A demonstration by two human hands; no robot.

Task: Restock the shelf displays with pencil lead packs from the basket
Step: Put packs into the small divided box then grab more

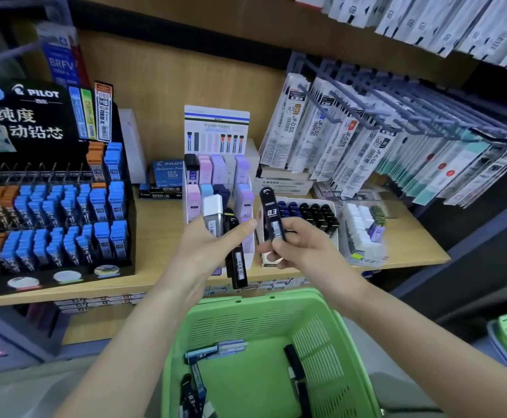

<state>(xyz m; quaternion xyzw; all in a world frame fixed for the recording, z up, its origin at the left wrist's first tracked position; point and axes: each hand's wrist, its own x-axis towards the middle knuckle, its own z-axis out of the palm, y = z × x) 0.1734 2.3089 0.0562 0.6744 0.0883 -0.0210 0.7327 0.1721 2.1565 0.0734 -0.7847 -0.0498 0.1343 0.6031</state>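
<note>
— What is held, and where?
— Above the far rim of the green basket [246,300], a black pack marked 0.3 [273,215] is pinched upright between the thumb and fingertips of the right hand [294,245]. Its label is turned toward the camera, probably so that the grade can be read before a slot is chosen.
— And the other hand?
— Two packs are gripped by the left hand [207,248], its fingers curled round them: a white-capped pack [213,212] and a second black pack [235,257], which hangs down toward the basket. They seem to be kept as a ready supply.
— What is left to be done?
— More packs [216,349] are seen lying on the basket's floor. Beyond the basket, on the shelf [161,245], a white tray [273,263] of blue and black packs is set just behind the right hand. The 0.3 pack is judged to be meant for it.
</note>
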